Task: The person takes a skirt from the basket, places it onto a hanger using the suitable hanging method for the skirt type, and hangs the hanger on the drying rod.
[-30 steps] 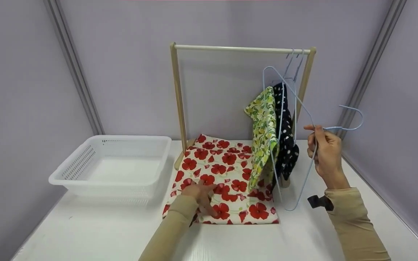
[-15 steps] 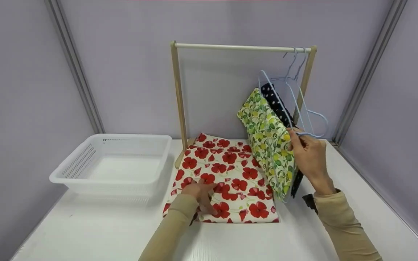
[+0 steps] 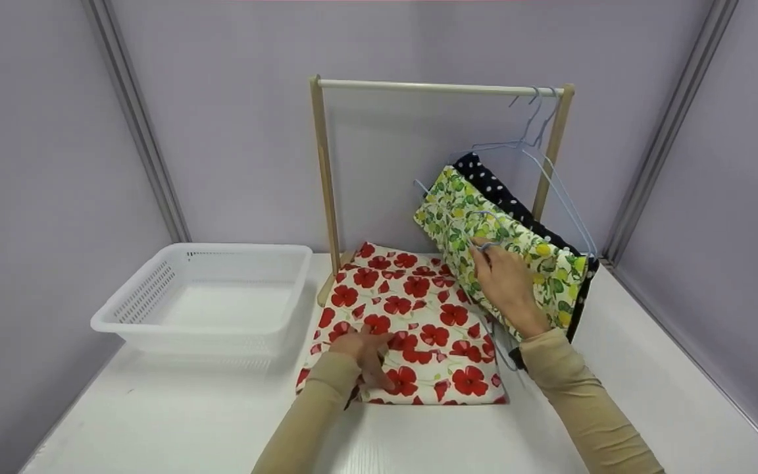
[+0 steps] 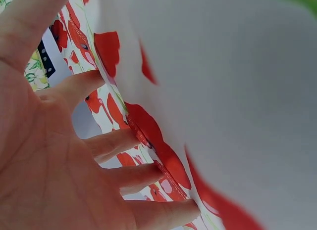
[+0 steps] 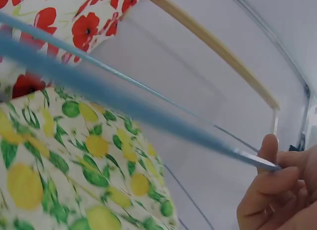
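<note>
In the head view, my left hand (image 3: 360, 352) lies with spread fingers on the white cloth printed with red flowers (image 3: 418, 304), which is laid flat on the table. The left wrist view shows straight fingertips touching this cloth's fabric, the palm facing the camera. My right hand (image 3: 507, 283) pinches a light blue wire hanger (image 5: 163, 121) near its hook. Behind that hand hangs a lemon-print garment (image 3: 560, 289), with a black polka-dot garment (image 3: 494, 191) just behind it. Much of the held hanger blends into the lemon print in the head view.
A wooden rack with a white rail (image 3: 418, 85) stands at the back. Two blue hangers, one hook (image 3: 537, 105) beside the other, hang at its right end. A white plastic basket (image 3: 201, 332) sits on the left of the white table (image 3: 175, 421).
My right hand has moved left with the hanger, from beside the rack to in front of the lemon-print garment. Both hanging garments have swung round to face forward. My left hand has stayed put.
</note>
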Available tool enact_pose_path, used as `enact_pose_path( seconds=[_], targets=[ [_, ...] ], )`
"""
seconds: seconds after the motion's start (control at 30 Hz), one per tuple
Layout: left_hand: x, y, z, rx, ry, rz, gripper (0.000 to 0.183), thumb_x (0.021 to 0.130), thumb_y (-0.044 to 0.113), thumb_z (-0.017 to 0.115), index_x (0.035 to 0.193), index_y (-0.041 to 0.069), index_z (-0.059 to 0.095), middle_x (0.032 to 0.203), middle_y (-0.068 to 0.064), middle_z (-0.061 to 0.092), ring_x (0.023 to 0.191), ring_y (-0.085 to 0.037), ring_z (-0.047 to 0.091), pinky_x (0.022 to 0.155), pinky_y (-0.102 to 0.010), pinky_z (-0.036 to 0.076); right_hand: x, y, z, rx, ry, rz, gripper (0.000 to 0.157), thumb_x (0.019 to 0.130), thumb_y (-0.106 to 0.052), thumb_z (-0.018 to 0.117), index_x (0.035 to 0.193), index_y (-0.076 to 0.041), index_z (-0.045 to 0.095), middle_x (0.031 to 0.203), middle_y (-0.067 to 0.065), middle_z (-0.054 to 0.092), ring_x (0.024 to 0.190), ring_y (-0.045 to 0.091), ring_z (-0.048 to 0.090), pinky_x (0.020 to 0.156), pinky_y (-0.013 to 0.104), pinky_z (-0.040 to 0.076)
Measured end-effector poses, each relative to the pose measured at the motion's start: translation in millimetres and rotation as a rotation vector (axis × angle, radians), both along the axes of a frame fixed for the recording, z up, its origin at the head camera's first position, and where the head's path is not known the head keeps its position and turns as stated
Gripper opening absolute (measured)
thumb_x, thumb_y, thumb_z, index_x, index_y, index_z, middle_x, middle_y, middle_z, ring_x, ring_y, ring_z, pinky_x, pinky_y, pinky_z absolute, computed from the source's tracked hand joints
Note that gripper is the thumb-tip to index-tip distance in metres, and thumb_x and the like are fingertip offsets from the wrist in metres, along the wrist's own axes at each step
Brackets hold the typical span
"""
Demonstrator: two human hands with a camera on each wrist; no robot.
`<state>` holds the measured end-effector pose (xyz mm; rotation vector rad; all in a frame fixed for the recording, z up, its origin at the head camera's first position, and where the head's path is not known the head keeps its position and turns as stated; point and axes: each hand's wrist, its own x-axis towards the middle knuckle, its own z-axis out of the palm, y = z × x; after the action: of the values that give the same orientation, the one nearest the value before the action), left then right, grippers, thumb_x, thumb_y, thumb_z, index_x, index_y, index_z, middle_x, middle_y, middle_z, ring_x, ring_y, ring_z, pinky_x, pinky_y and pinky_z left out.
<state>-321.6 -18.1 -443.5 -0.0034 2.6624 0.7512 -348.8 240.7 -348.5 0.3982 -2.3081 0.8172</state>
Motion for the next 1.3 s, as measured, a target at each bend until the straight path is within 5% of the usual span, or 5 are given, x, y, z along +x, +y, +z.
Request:
enact_pose_path(
  seconds=[0.2,0.43,0.63,1.03,1.3],
  targets=[
    [2.3,-0.4,0.7,0.044,-0.010,0.020,0.095,0.063,0.029,0.093,0.144,0.046,0.044,0.166,-0.003,0.014,0.147,-0.041,0.014,0.083,-0.049,0.054,-28.1,4.0,-4.2,0.024,-0.127,-0.015,0.039,0.104,-0.032,0.048,0.122,-0.004,0.068,0.064,0.007,0.057,0.044,0.011,0.034,0.045,0.028,0.030],
    [-4.4,0.4,3.6,-0.060,-0.015,-0.066,0.099,0.065,0.036,0.092,0.148,0.044,0.039,0.165,-0.007,0.012,0.147,-0.039,0.014,0.093,-0.049,0.052,-51.9,20.5,-10.3,0.013,-0.086,-0.089,0.043,0.096,-0.021,0.050,0.053,-0.017,0.043,0.047,-0.002,0.038,0.041,0.016,0.033,0.041,0.028,0.029],
    [-6.5,0.8,2.0,-0.021,-0.016,-0.051,0.100,0.063,0.033,0.093,0.147,0.043,0.041,0.165,-0.007,0.012,0.146,-0.039,0.019,0.091,-0.049,0.053,-60.1,34.0,-17.1,-0.072,-0.075,-0.102,0.046,0.093,-0.015,0.051,0.048,-0.017,0.038,0.044,-0.004,0.029,0.038,0.014,0.026,0.038,0.027,0.024],
    [-5.0,3.3,5.6,0.037,-0.025,0.040,0.092,0.062,0.031,0.093,0.143,0.040,0.049,0.159,-0.008,0.031,0.144,-0.039,0.027,0.101,-0.062,0.042,-65.6,44.3,-22.3,0.094,-0.090,-0.162,0.045,0.099,-0.017,0.052,0.057,-0.002,0.058,0.070,0.024,0.062,0.067,0.040,0.059,0.060,0.048,0.050],
    [-12.7,34.5,8.4,-0.112,0.161,-0.224,0.060,0.078,0.031,0.084,0.131,0.019,0.060,0.135,-0.005,0.056,0.130,-0.027,0.048,0.104,-0.050,0.044,-68.1,45.9,-25.5,0.137,-0.139,-0.181,0.043,0.098,-0.016,0.051,0.057,-0.007,0.054,0.058,0.013,0.055,0.045,0.023,0.049,0.043,0.032,0.039]
  ],
)
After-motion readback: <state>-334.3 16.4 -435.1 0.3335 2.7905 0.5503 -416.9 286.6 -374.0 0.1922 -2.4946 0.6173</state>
